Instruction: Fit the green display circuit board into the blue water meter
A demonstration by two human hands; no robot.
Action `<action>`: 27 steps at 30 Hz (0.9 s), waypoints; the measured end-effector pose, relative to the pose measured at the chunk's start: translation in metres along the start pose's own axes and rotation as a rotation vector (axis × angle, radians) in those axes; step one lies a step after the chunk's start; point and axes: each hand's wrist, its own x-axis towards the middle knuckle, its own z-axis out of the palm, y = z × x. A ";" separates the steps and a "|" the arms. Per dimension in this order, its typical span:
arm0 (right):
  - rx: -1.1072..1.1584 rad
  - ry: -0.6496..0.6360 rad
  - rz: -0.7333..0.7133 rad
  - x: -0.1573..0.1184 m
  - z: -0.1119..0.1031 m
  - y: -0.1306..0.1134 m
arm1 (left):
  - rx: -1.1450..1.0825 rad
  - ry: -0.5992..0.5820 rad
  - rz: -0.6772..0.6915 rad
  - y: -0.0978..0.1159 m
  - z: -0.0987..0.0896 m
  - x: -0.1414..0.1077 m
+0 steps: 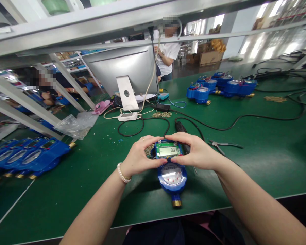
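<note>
A blue water meter (172, 175) with a round clear dial and a brass end fitting lies on the green bench in front of me. At its far end sits a green circuit board with a small display (168, 150) that reads 00 or 0.0. My left hand (144, 153) grips the left side of that end, thumb on the near edge of the board. From the right, my right hand (193, 151) grips the same end, its thumb close to the left one. Behind my right hand stands a black-handled screwdriver (180, 127), partly hidden.
Pliers (220, 145) lie right of my hands. Several blue meters stand in a row (28, 153) at left and in a group (221, 86) at back right. Loose screws (162, 114), cables, a plastic bag (78, 124) and a monitor (127, 68) are behind. Two people are beyond the bench.
</note>
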 end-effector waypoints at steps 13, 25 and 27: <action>-0.168 0.100 -0.097 -0.024 0.010 -0.008 | 0.026 -0.039 0.019 0.016 0.007 -0.014; -0.131 0.131 -0.091 -0.031 0.016 -0.012 | 0.005 0.016 0.042 0.020 0.008 -0.013; -0.107 0.137 -0.083 -0.033 0.019 -0.011 | -0.001 0.009 0.037 0.020 0.009 -0.013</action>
